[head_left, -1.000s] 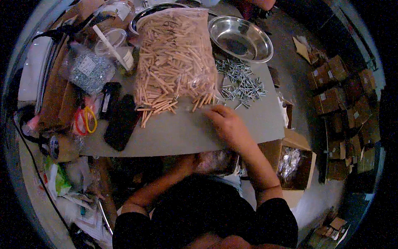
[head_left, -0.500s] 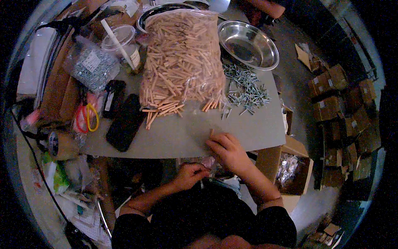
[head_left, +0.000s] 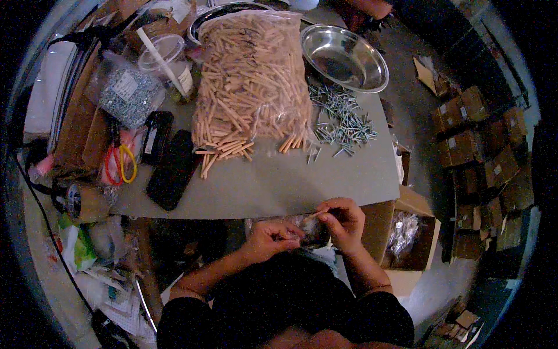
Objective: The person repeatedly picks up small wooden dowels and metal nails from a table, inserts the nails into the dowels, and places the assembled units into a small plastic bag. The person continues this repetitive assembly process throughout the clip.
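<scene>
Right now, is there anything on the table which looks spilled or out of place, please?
Yes, mildly. Wooden dowels spill from the plastic bag onto the table, and metal fasteners lie loose in a scattered heap beside the metal bowl, instead of inside it. It may be deliberate.

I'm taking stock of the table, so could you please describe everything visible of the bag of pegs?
The bag is large, clear and plastic-looking, bulging with tan, wooden-looking pegs. It lies on the table, its near end apparently open, with pegs spilling out. The bowl and screws sit close on its right. Neither left hand nor right hand touches it.
</scene>
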A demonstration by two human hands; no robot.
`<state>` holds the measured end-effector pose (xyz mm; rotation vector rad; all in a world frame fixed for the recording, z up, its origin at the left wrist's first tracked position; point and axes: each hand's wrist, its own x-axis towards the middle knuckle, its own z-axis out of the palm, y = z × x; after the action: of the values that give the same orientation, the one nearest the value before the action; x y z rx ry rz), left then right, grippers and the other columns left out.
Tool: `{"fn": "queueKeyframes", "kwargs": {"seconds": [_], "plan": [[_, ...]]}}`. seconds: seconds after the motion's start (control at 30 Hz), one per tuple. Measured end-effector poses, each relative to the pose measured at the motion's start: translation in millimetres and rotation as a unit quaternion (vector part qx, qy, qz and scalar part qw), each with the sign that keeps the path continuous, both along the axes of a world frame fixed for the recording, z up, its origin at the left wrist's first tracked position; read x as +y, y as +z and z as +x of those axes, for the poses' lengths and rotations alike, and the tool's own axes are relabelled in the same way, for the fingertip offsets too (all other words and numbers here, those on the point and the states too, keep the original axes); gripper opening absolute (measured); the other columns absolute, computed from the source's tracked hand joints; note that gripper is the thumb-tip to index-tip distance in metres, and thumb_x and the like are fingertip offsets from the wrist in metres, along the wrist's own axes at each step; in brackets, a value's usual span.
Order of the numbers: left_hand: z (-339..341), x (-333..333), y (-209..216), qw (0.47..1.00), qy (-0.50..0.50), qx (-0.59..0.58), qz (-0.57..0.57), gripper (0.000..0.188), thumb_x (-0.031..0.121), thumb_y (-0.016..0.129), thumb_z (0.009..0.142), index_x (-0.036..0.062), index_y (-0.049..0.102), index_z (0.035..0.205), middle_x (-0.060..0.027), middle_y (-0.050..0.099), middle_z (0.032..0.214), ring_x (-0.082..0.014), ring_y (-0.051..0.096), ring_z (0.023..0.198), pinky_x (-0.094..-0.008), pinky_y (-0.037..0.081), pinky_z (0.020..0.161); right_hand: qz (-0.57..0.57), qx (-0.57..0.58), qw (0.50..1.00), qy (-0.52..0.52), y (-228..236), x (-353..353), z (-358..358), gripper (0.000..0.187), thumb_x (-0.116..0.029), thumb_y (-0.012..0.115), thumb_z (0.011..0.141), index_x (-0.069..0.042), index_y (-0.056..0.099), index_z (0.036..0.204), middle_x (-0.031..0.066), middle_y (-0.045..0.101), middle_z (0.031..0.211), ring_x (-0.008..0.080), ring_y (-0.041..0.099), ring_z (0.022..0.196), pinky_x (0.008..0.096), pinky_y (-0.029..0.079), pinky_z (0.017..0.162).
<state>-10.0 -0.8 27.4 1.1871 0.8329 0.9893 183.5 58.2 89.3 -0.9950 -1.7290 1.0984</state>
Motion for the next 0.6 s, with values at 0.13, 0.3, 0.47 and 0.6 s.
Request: {"fn": "queueKeyframes", "kwargs": {"seconds": [0.13,0.3,0.47,0.6], "plan": [[7.0,7.9,8.6,0.993,-0.021,0.108,-0.052,0.020,0.017,0.071,0.080,0.0014,0.060,0.088,-0.0057,0.064,0.087,-0.0134,0.059,0.085,-0.0278,0.048,0.075,-0.122,0.116,0.986,0.007,1.1,-6.1,2.3,0.009,0.001,0.066,0.078,-0.001,0.061,0.085,0.0119,0.065,0.085,0.0206,0.062,0.081,0.0307,0.050,0.073],[30.3,8.8,-10.1,0.998,-0.027,-0.022,-0.048,0.026,0.021,0.072,0.079,0.0037,0.057,0.091,-0.0033,0.060,0.082,-0.0108,0.054,0.076,-0.0275,0.046,0.067,0.011,-0.084,0.981,0.175,5.8,0.9,6.9,0.011,-0.004,0.069,0.077,-0.002,0.063,0.086,0.0116,0.064,0.091,0.0241,0.061,0.086,0.0328,0.048,0.076],[22.9,11.0,-0.7,0.996,-0.059,0.064,-0.007,0.021,0.018,0.069,0.081,0.0048,0.054,0.087,-0.0070,0.059,0.097,-0.0124,0.055,0.086,-0.0274,0.046,0.074,0.018,-0.175,0.968,0.178,14.4,25.1,15.3,0.015,-0.007,0.068,0.079,-0.005,0.065,0.093,0.0124,0.060,0.098,0.0264,0.055,0.099,0.0364,0.046,0.080],[24.8,14.8,-6.3,0.994,-0.061,-0.029,0.085,0.018,0.013,0.068,0.081,0.0062,0.052,0.084,-0.0091,0.057,0.101,-0.0126,0.053,0.091,-0.0272,0.045,0.077,0.119,-0.305,0.943,-0.059,-8.6,81.4,34.2,0.017,-0.006,0.064,0.078,-0.004,0.064,0.095,0.0128,0.058,0.094,0.0307,0.055,0.091,0.0388,0.046,0.078]]}}
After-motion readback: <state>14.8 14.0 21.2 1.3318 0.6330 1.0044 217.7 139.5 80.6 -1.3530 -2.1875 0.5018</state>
